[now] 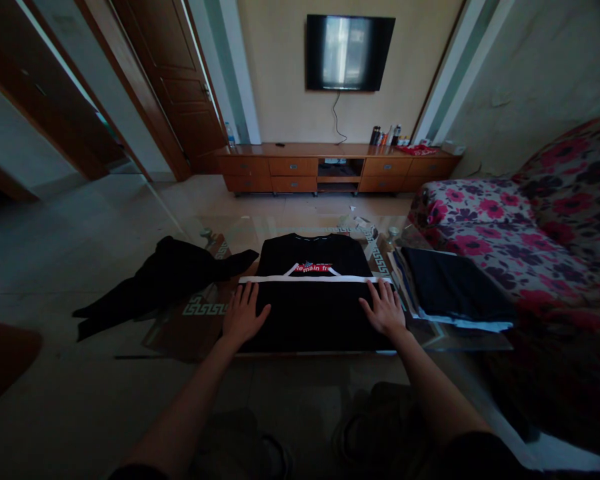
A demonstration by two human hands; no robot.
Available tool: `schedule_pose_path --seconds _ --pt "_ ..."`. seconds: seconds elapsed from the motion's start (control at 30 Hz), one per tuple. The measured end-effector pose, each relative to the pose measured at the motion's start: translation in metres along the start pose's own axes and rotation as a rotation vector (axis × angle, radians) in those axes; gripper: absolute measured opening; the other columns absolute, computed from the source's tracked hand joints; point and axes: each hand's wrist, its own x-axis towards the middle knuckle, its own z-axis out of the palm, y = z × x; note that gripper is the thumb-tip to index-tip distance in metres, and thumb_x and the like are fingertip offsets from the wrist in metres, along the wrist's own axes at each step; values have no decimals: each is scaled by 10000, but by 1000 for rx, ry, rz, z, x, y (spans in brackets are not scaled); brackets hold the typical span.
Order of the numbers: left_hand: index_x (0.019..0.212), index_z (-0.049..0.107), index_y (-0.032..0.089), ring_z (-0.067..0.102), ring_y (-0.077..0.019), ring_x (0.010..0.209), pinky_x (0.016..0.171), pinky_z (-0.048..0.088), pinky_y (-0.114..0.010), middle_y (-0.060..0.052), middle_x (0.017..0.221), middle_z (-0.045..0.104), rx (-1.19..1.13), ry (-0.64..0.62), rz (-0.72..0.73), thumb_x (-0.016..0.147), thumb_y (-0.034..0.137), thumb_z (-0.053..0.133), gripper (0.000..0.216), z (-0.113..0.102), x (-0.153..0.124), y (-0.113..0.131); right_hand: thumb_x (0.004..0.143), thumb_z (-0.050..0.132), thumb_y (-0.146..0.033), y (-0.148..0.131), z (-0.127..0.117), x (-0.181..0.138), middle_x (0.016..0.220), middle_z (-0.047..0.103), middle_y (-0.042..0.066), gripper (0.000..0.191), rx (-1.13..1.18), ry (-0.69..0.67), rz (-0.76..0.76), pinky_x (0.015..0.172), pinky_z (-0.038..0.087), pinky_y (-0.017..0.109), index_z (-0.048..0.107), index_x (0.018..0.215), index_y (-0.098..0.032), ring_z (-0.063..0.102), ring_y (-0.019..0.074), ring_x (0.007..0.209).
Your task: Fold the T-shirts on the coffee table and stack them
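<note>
A black T-shirt (305,310) lies on the glass table, its lower part folded up toward the collar. A white band runs across at the fold's far edge, and part of a red print with white letters shows above it. My left hand (245,312) lies flat on the shirt's left side, fingers spread, fingertips at the white band. On the right side my right hand (384,307) rests the same way, palm down with fingers apart. Neither hand grips the cloth.
Left on the glass table (205,309) is a crumpled black garment (165,277), hanging past the edge. A stack of folded clothes (455,287) sits at the right. Beyond stand a flowered sofa (485,233) and a low wooden cabinet (293,167) under a wall television (350,53).
</note>
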Motion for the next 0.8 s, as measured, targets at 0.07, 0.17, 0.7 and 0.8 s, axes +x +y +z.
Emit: schedule_pose_path --seconds 0.07,0.17,0.7,0.8 --pt "1625 283 161 117 -334 1581 1260 162 -505 -100 1713 181 11 -3 3 974 624 361 802 1 -2 0 1015 283 -652 2 2 1 1731 91 67 742 -4 -5 -6 1252 91 535 202 1653 -283 44 297 1586" --pt "1623 287 158 127 -342 1578 1257 153 -510 -109 1710 194 30 -2 -12 973 618 360 800 1 -5 2 1010 274 -658 5 3 0 1733 74 59 749 -5 -12 -17 1252 92 535 204 1653 -281 37 301 1586" --pt "1592 372 259 361 -361 1460 1152 302 -546 -170 1589 415 53 -49 -22 986 573 370 682 -28 10 5 975 308 -714 7 -18 20 1629 328 211 806 88 -131 84 1221 141 555 434 1535 -147 261 359 1521" --pt "1573 410 216 266 -305 1537 1218 235 -487 -151 1626 385 9 9 47 1007 525 343 648 -22 29 10 1012 241 -642 -16 -18 41 1666 244 220 776 118 -49 180 1219 102 588 388 1569 -122 191 371 1547"
